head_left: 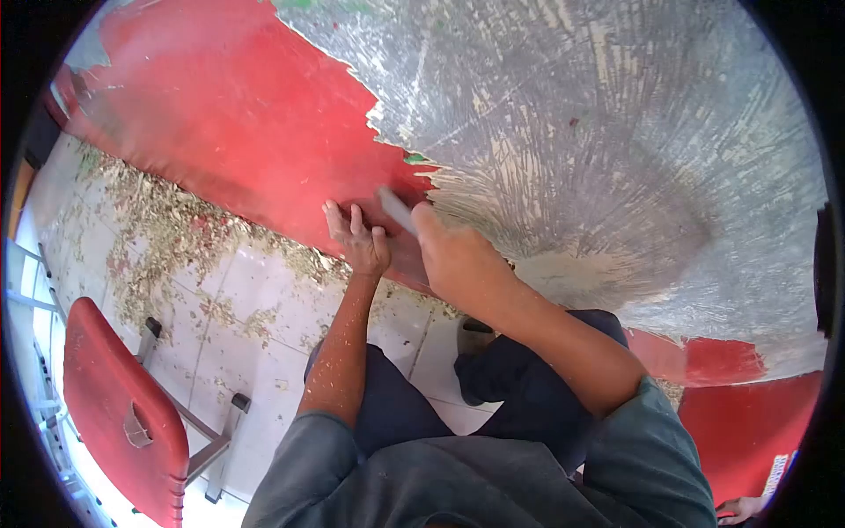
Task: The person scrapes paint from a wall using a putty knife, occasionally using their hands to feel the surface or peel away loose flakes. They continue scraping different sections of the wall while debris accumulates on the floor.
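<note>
Person crouches close to a wall (616, 132), seen from above. Right hand (453, 255) has its grip clamped on a scraper (396, 211); blade is blurred, pale grey, tilted up and to the left from the fist, tip right at the edge of the red paint (238, 114). Can't tell exactly if the blade edge is touching the wall, but it sits at the boundary betw. painted and stripped area. Left hand (356, 238) is pressed flat on the red paint just left of the scraper, fingers spread apart and pointing up, holding nothing; hands are just beside each other.

Wall: left part is red, right part stripped to grey/beige w/ scrape marks fanning out from near the hands. More red at lower right, below the stripped zone.

Floor (255, 343): pale tiles, w/ paint flakes (167, 229) piled along the wall base on the left, thinner scatter nearer the person. Flecks also on the left forearm.

Red chair (123, 414) w/ metal legs stands near left, well apart from the hands. Person wears dark trousers and a grey-blue shirt, knees bent under the arms. Another hand (739, 509) shows at the bottom right edge, not the person's own.
</note>
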`<state>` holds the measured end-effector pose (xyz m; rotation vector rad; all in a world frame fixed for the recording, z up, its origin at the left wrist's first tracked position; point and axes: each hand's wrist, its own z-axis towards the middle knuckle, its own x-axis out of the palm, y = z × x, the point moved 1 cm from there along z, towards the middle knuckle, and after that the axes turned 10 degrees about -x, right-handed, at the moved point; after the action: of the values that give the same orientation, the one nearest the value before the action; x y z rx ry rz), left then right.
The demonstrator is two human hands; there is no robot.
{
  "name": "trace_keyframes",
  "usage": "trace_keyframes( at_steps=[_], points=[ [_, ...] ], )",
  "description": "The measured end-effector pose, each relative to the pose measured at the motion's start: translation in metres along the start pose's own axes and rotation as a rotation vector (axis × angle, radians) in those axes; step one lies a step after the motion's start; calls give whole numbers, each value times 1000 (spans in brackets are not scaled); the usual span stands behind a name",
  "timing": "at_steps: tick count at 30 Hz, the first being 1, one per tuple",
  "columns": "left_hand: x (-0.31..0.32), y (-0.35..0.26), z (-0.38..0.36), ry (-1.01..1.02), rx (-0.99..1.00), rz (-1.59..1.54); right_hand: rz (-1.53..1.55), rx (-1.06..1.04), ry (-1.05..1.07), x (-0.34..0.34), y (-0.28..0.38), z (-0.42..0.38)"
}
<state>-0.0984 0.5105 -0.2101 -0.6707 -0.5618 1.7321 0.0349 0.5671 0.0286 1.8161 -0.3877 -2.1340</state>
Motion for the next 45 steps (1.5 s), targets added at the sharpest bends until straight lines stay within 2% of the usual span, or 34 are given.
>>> trace_keyframes(
  at_steps=[3, 5, 8, 14, 17, 26, 32, 35, 38, 41, 45],
  points=[
    [-21, 23, -5, 153, -41, 115, 27, -69, 359, 7, -2, -16],
    [-33, 34, -4, 233, -122, 138, -14, -21, 778, 2, 2, -29],
    [-36, 47, -3, 241, -274, 103, -82, -32, 970, 24, -20, -49],
    [-26, 54, -12, 190, -333, 87, -46, -52, 853, 24, -14, -60],
    [-22, 55, -13, 169, -335, 72, -68, -8, 954, 22, -14, -68],
    [-21, 46, -11, 103, -402, 58, -89, 58, 949, 12, -29, -79],
    [-29, 42, -4, 62, -554, -23, -49, -45, 969, 7, -24, -75],
    [-39, 42, 1, 86, -566, -32, -39, -27, 1076, -5, -12, -68],
    [-44, 6, 22, 43, -449, -70, -50, -56, 1043, 3, -22, -69],
    [-41, -43, 52, 43, -225, -65, -77, -83, 1031, 7, -28, -66],
    [-31, -112, 75, 78, -148, -81, -48, -46, 1058, -1, -22, -63]
  ],
)
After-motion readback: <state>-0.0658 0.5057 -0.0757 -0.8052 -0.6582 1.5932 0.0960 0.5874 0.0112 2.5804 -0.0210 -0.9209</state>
